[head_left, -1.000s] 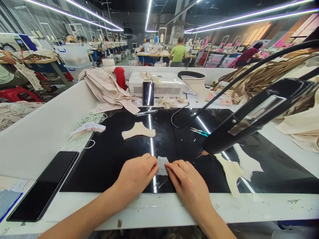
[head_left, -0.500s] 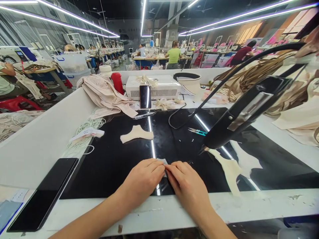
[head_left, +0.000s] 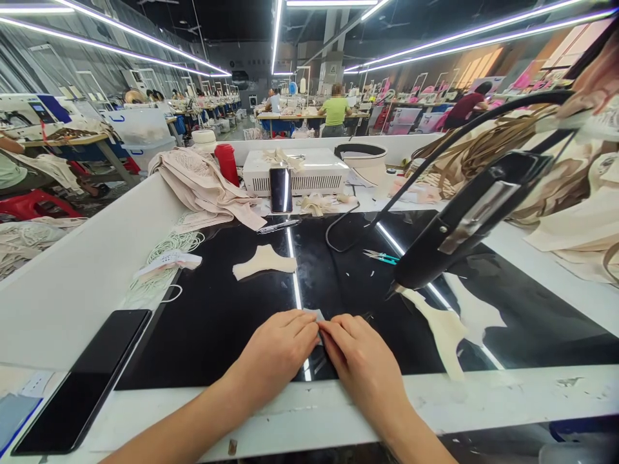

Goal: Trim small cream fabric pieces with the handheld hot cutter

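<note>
Both hands meet over the black work mat (head_left: 203, 348) near its front edge. My left hand (head_left: 283, 341) is closed, its fingertips pinching a small pale grey piece (head_left: 315, 314), mostly hidden under the fingers. My right hand (head_left: 360, 351) pinches the same piece from the other side, thumb and forefinger together. What kind of piece it is cannot be made out. Beyond the hands lies a cream fabric cutout (head_left: 264, 261). To the right are a longer cream cutout (head_left: 442, 325) and a white cutout (head_left: 476, 306).
A black handheld tool (head_left: 464, 222) with a metal tip hangs above the mat at right, its cable looping behind. Teal thread snips (head_left: 382, 258), a pen (head_left: 278, 226), a phone (head_left: 82, 380), beige fabric (head_left: 203, 183) and a white box (head_left: 300, 174) lie around.
Both hands keep their pinch on the small pale grey piece with hardly any movement. The whole view has shifted very slightly.
</note>
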### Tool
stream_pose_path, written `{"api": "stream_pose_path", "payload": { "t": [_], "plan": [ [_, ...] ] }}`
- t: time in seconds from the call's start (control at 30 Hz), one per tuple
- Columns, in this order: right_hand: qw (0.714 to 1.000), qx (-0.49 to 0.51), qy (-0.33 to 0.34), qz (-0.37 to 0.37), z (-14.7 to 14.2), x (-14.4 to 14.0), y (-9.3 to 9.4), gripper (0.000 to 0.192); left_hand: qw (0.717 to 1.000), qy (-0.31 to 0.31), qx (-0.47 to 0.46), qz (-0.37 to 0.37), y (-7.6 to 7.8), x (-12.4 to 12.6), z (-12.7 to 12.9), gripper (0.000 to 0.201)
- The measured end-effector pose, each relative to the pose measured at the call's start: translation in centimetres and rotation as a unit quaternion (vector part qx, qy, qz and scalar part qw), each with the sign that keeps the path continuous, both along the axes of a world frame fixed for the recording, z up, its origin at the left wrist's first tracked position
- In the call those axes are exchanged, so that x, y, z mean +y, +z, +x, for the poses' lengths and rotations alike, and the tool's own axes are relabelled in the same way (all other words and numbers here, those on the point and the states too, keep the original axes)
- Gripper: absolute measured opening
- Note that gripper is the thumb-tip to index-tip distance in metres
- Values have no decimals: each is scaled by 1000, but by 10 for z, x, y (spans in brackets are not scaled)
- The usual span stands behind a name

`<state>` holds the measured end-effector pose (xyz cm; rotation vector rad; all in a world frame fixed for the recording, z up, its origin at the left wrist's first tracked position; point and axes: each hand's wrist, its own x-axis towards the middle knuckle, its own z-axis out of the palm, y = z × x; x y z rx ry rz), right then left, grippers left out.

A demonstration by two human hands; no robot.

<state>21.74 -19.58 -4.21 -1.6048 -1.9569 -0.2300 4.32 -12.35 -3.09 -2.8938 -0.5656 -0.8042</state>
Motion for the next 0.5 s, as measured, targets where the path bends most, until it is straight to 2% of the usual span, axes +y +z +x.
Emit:
{"api": "stream_pose_path", "payload": {
  "t": [0.17,0.3,0.4,0.5],
  "plan": [
    [1000,-3,-2,-2,-1,1,0,24,1000,4,1,9,0,0,1,21],
    [1000,18,9,3,4,-6,9,23,1000,4,0,8,3,-2,2,22],
    [996,44,-5,76,18,-17,19,16,1000,-1,9,-4,7,-3,2,22],
    [973,123,-91,173,38,-24,29,9,1000,-9,18,-10,9,-4,2,22]
  ]
}}
